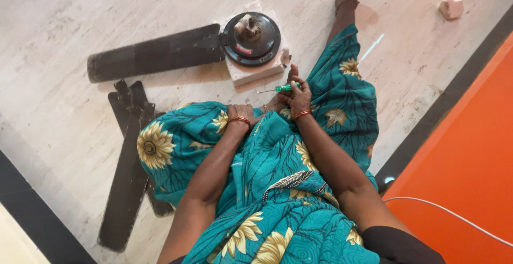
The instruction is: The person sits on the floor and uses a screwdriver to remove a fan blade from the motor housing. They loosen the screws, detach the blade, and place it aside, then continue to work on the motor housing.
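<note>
I sit on the floor in a teal flowered garment. My right hand is closed around a green-handled screwdriver, whose thin shaft points left toward a pale block. On that block rests a dark round fan motor with one dark blade still attached, reaching left. My left hand lies on my knee, fingers curled on the cloth, holding nothing I can see. Both wrists wear red bangles.
Two loose dark fan blades lie on the floor at my left. A small pale block sits at the top right. A dark floor border runs beside an orange surface on the right, crossed by a white cable.
</note>
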